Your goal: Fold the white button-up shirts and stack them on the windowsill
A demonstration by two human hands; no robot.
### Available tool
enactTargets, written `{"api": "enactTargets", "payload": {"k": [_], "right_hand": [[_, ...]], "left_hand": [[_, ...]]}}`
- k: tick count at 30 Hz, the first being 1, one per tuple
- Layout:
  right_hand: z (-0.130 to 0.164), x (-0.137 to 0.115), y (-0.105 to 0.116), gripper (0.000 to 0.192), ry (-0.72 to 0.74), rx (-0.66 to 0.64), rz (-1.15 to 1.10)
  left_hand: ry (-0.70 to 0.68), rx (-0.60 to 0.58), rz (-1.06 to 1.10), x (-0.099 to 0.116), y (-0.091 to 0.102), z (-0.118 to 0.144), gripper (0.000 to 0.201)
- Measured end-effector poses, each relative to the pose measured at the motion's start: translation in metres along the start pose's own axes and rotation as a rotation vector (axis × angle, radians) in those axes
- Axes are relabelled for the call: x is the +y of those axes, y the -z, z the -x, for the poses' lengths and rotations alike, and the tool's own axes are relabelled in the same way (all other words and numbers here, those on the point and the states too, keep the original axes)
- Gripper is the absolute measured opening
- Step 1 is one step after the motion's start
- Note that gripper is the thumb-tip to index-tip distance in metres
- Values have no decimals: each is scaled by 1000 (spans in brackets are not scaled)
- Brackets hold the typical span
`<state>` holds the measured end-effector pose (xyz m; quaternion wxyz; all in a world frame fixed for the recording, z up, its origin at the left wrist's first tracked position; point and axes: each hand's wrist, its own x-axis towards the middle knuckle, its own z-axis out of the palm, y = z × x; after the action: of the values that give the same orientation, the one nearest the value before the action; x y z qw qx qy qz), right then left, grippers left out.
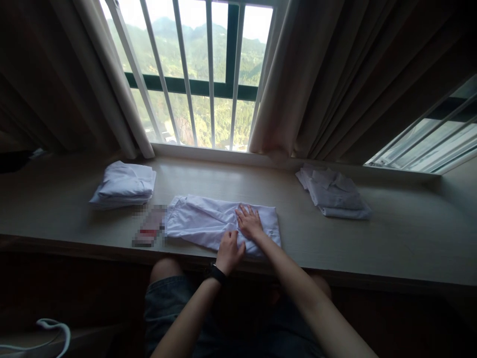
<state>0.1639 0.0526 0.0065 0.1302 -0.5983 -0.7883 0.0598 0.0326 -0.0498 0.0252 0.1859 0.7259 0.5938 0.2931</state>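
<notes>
Both your hands are on the shirt (pixel 208 221) at the ledge's (pixel 391 238) front edge.
Your right hand (pixel 249 222) presses flat, fingers spread; your left hand (pixel 228 252) curls, pinching a fold. Pull too hard and the fold could slip, or the shirt slide off the edge.

Bare arms — black wristwatch (pixel 216 272), dark denim shorts (pixel 167 303).

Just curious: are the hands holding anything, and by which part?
Left hand pinches the near edge of the white shirt; right hand lies flat on it.
</notes>
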Motion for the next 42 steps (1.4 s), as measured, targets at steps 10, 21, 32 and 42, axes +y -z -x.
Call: {"api": "enactTargets", "payload": {"k": [10,21,32,42], "right_hand": [[23,2,22,36,21,192,-225],[110,-16,17,45,-80,290,-181],[111,35,19,46,-407,434,-335],[79,86,20,56,-477,279,-777]], "left_hand": [[307,-172,360,-18,0,-33,52],[190,-168,415,-7,22,-46,60],[-282,-28,-354,12,0,-50,54],[-288,-89,-370,-15,-35,-41,59]]}}
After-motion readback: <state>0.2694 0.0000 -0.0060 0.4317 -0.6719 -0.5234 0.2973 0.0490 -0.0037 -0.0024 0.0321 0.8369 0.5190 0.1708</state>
